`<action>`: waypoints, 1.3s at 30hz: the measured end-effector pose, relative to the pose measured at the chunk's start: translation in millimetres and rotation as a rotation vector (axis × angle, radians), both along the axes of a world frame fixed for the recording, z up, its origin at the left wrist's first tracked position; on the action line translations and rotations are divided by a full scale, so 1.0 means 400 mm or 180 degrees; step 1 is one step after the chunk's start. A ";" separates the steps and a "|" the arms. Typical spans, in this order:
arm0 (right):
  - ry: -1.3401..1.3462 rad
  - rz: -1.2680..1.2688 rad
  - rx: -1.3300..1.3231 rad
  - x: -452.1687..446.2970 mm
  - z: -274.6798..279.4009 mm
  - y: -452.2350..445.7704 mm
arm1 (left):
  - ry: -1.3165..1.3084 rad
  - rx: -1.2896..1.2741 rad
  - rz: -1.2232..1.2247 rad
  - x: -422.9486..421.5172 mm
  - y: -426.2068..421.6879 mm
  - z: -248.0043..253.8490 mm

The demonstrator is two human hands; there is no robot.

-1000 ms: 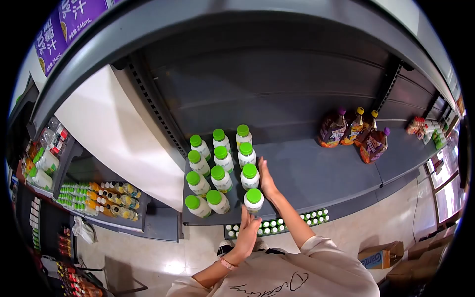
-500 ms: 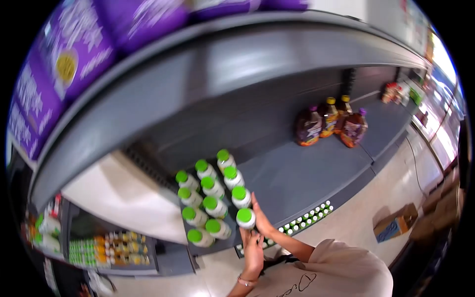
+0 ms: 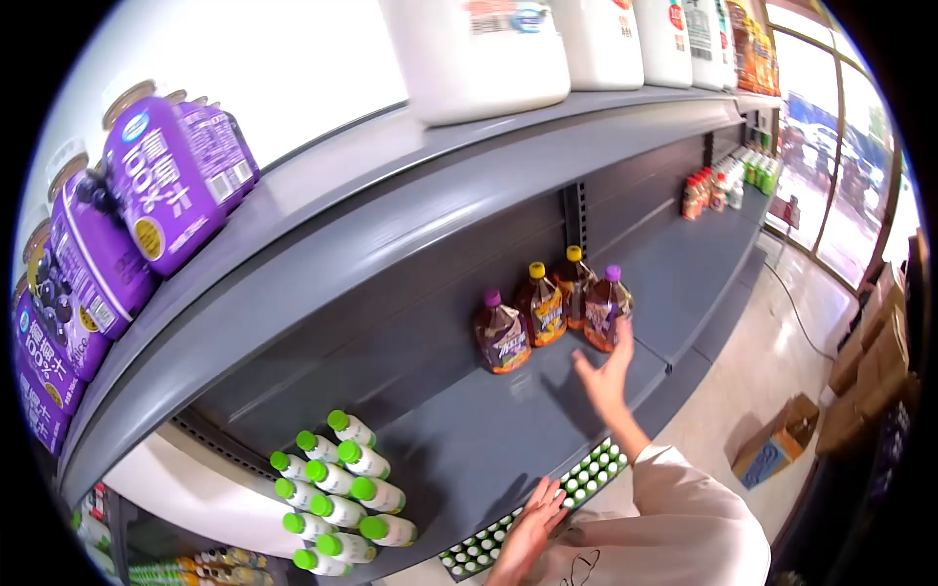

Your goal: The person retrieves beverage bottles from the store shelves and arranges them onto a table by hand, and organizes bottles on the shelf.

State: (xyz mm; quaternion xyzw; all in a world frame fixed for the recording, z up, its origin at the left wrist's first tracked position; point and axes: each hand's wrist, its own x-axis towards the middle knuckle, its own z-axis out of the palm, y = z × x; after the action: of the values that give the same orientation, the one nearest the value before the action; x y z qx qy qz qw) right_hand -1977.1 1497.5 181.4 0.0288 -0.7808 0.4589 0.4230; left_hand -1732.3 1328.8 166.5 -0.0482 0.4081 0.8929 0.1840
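Note:
My right hand (image 3: pixel 608 379) reaches over the shelf with thumb and fingers apart. Its fingertips overlap the lower edge of a purple-capped juice bottle (image 3: pixel 605 311); whether they touch it I cannot tell. Beside that bottle stand two yellow-capped bottles (image 3: pixel 545 311) and another purple-capped one (image 3: pixel 503 337). My left hand (image 3: pixel 532 520) is low at the shelf's front edge with its fingers stretched out, holding nothing. It is nearest to rows of small green-and-white bottles (image 3: pixel 586 477) below the edge. Several white bottles with green caps (image 3: pixel 337 510) stand grouped at the shelf's left end.
An upper shelf (image 3: pixel 322 234) overhangs, bearing large purple juice jugs (image 3: pixel 161 186) and big white jugs (image 3: pixel 479 68). Farther along the lower shelf stand small red bottles (image 3: pixel 692 195). On the floor to the right are an opened carton (image 3: pixel 777 441) and stacked cardboard boxes (image 3: pixel 870 376).
Both hands have left the front green-capped bottle, which stands with its group. My right hand has moved toward the juice bottles, and the view has swung right.

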 end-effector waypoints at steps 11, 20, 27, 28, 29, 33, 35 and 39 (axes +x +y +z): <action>-0.0907 0.2246 -0.0313 -0.128 -0.011 0.281 | 0.0940 -0.2085 0.0361 -0.447 0.251 -0.023; -0.0898 0.4309 0.0182 0.069 -0.106 0.181 | 0.1211 -0.2116 0.1556 -0.211 0.197 -0.044; -0.1628 0.6011 -0.0149 0.169 -0.113 0.007 | 0.0555 -0.2570 0.2707 0.021 0.175 -0.076; -0.1943 0.6185 -0.0222 0.189 -0.127 -0.011 | 0.0444 -0.2663 0.2840 0.054 0.175 -0.083; -0.2251 0.6352 -0.0268 0.205 -0.143 -0.032 | 0.0346 -0.2750 0.2985 0.084 0.176 -0.092; -0.2734 0.7306 -0.0400 0.344 -0.155 -0.140 | 0.0723 -0.3235 0.3993 0.218 0.167 -0.126; -0.2618 0.7669 -0.0099 0.416 -0.123 -0.204 | 0.0595 -0.3118 0.4287 0.306 0.156 -0.142; -0.2477 0.8216 0.0365 0.576 -0.088 -0.345 | 0.0545 -0.3073 0.5012 0.466 0.094 -0.193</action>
State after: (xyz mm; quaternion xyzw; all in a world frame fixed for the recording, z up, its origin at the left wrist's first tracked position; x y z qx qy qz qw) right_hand -1746.8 1359.5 146.3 0.6234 -0.2828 0.4713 -0.5561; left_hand -1546.0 1366.6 89.4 -0.3168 0.5974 0.4943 -0.5462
